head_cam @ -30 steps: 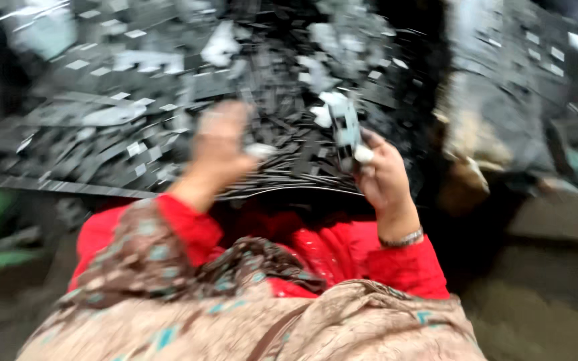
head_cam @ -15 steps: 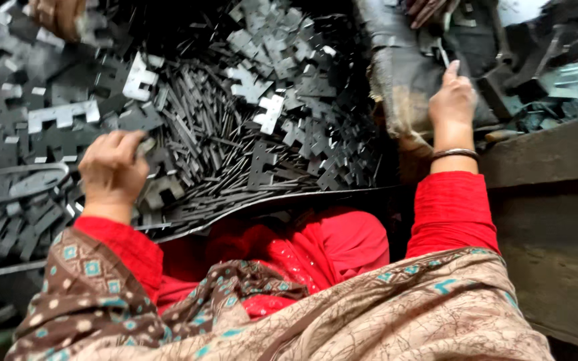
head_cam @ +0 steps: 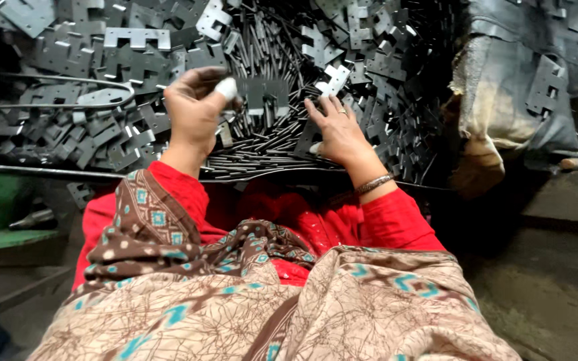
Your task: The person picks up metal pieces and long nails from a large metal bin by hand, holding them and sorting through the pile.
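Left hand [head_cam: 195, 110]: closed, pinching a notched steel plate [head_cam: 265, 93].
Right hand [head_cam: 339, 130]: open, flat on thin rods [head_cam: 269, 144].
Plate handling: likely stiff, light, sharp-edged; grip flat faces.

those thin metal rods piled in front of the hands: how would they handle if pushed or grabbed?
The thin metal rods look round and smooth, so they would probably roll and slide over each other when pushed. They look stiff, not floppy. Being so slim, a single one may slip from the fingers; the right hand lies flat on the pile. The left hand pinches a notched plate.
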